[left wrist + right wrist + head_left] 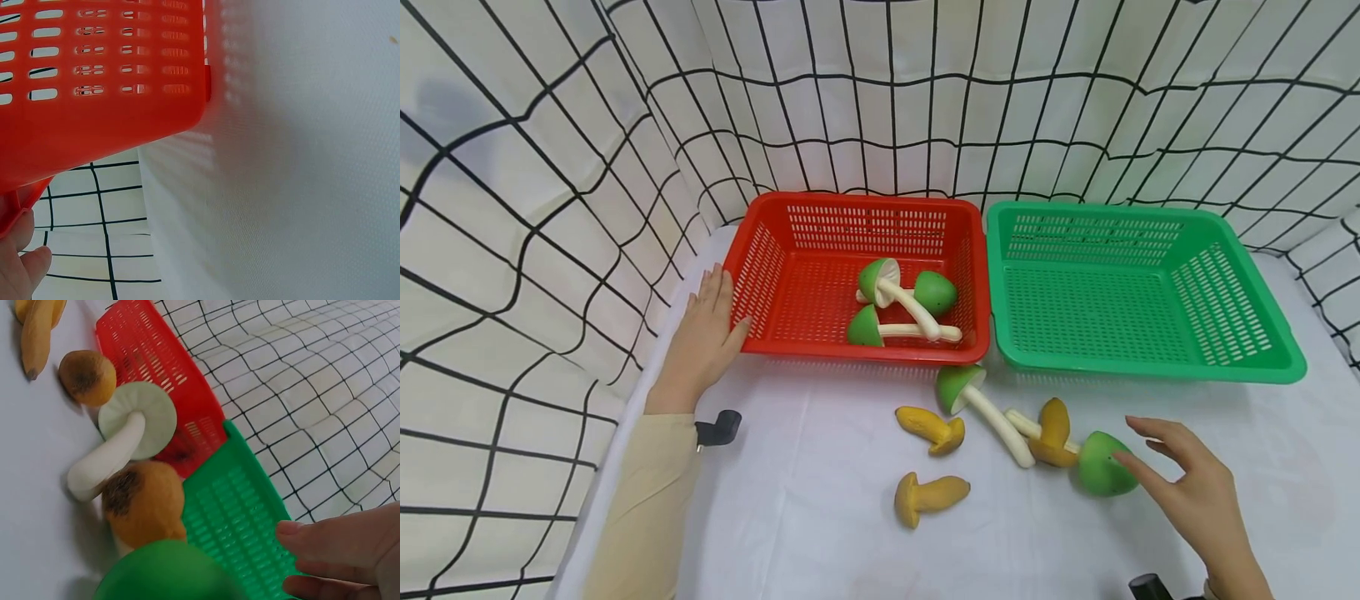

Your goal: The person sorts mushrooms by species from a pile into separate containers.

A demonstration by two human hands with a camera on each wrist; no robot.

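Observation:
My left hand (700, 342) rests against the left rim of the red basket (857, 350), fingers fairly straight and thumb at its front corner. Several toy mushrooms with green caps (936, 293) and white stems lie in that basket. On the right, my right hand (1198, 492) is spread beside a green-capped mushroom (1105, 465) on the cloth. The thumb tip overlaps the cap in the head view; I cannot tell whether it touches. A yellow-brown mushroom (1054, 433) lies across that mushroom's stem. Another green-capped mushroom (992, 412) leans near the red basket's front wall.
The green basket (1150, 367) stands right of the red one, with nothing inside. Two more yellow-brown mushrooms, one upper (931, 429) and one lower (928, 497), lie on the white cloth (820, 533). Black wire mesh (925, 83) rises behind and at both sides.

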